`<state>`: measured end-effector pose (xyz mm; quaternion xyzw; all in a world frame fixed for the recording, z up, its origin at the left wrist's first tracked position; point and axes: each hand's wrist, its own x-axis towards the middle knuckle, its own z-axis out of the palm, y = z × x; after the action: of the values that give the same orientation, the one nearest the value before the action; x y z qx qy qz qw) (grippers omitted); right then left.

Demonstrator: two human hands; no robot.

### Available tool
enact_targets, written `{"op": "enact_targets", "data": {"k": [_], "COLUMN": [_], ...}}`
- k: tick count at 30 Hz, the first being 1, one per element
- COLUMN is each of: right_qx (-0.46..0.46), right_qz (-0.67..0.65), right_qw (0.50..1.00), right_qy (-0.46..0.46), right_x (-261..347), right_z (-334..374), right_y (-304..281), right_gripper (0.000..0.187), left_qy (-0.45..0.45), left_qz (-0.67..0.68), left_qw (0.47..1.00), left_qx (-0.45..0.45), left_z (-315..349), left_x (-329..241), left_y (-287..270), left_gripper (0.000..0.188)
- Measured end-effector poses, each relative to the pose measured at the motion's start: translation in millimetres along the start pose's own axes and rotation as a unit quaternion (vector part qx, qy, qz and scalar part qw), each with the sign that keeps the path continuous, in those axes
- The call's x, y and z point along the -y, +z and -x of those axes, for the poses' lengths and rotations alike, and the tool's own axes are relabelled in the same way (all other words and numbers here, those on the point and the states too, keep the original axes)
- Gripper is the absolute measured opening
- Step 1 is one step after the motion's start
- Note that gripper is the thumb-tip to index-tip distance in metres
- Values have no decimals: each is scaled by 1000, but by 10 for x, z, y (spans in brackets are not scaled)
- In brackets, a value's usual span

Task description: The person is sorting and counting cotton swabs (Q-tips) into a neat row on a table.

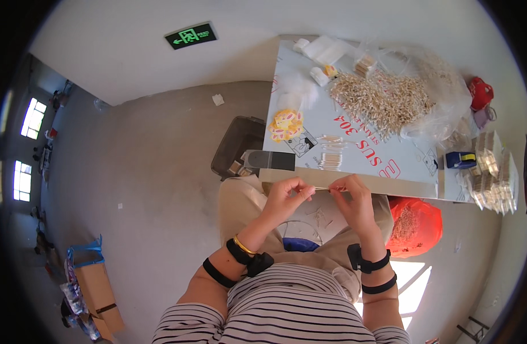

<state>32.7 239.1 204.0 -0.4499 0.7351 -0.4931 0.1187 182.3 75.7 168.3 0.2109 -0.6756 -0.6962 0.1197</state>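
My left hand [289, 198] and my right hand [353, 200] are both closed in a pinch above my lap, just off the table's near edge. Between their fingertips runs a thin pale cotton swab [322, 188], each hand gripping one end. Straight ahead on the table lies a neat row of cotton swabs [331, 161], with a few looser ones just behind it. A large heap of cotton swabs [384, 103] spreads across the back right, partly inside a clear plastic bag [447, 123].
On the table [309, 57] are yellow-and-white round labels [286, 124], a clear sleeve with a dark end [269, 160], a blue tape dispenser [460, 160] and stacked swab packs [492, 178]. A dark bin [232, 146] stands left, a red bag [415, 226] right.
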Motion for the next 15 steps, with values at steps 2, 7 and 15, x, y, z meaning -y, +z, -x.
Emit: {"op": "enact_targets", "data": {"k": [2,7,15], "right_qx": [5,20,-49], "right_qz": [-3,-26,50], "right_qw": [1000,999,988], "right_qy": [4,34,135], "right_x": [78,100,-492], "right_z": [119,459,1184], "right_y": [18,65,-574], "right_gripper": [12,11,7], "left_qy": [7,-33,115], "left_qz": [18,67,-414], "left_qw": [1000,996,886], "left_qx": [0,45,174], "left_z": [134,377,659], "left_x": [23,308,606], "left_y": [22,125,428], "left_gripper": [25,33,65]}}
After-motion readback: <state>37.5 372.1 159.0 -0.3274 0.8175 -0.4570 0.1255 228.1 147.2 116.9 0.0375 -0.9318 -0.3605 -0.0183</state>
